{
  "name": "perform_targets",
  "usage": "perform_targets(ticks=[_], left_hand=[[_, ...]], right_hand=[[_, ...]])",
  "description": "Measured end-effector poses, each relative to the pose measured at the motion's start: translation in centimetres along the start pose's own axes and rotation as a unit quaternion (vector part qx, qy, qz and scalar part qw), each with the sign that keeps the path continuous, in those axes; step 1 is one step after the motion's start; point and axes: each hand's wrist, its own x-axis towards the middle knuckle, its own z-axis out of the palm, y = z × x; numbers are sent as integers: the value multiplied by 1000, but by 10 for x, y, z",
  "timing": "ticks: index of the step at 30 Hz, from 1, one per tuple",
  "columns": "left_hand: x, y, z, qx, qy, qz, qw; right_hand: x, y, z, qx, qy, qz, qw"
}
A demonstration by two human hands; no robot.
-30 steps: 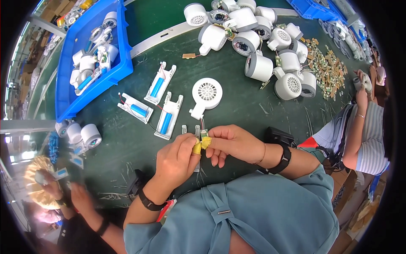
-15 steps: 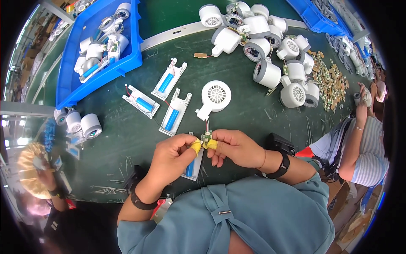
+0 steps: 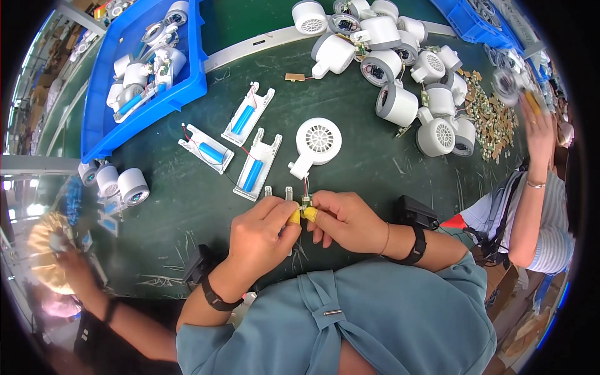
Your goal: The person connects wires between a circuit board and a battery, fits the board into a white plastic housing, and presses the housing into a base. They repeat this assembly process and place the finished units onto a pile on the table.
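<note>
In front of me, my left hand (image 3: 259,234) and my right hand (image 3: 350,222) meet with pinched fingers, yellow tape around their tips. The right hand grips a small green circuit board (image 3: 306,200). The left fingertips press together at the board's lower end; what they hold is too small and covered to make out. Short wires run from the board up to a white round fan head (image 3: 319,141) with a slotted grille, lying on the table. Beneath my left hand lies a white handle shell (image 3: 289,193), mostly hidden, with only its top prongs showing.
Three white handle shells (image 3: 257,164) with blue batteries lie to the left. A blue bin (image 3: 199,87) with parts stands beyond them. Several fan heads (image 3: 397,105) and a heap of circuit boards (image 3: 494,122) lie at right. Co-workers' arms (image 3: 531,187) are at both sides.
My left hand has shifted slightly and now covers more of the shell beneath it, whose prongs show farther up. The right co-worker's hand has lifted; the left co-worker's arm has come further into view.
</note>
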Motion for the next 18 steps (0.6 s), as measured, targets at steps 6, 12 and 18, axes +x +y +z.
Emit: perform_targets(ticks=[6, 12, 18], left_hand=[[7, -4, -7, -4, -33, 44, 999], [-3, 1, 4, -11, -23, 20, 999], [-8, 9, 10, -40, -22, -23, 999]], right_hand=[[-1, 1, 1, -46, -3, -25, 999], [-3, 6, 9, -99, 52, -67, 992], [-1, 14, 15, -165, 100, -118, 974]])
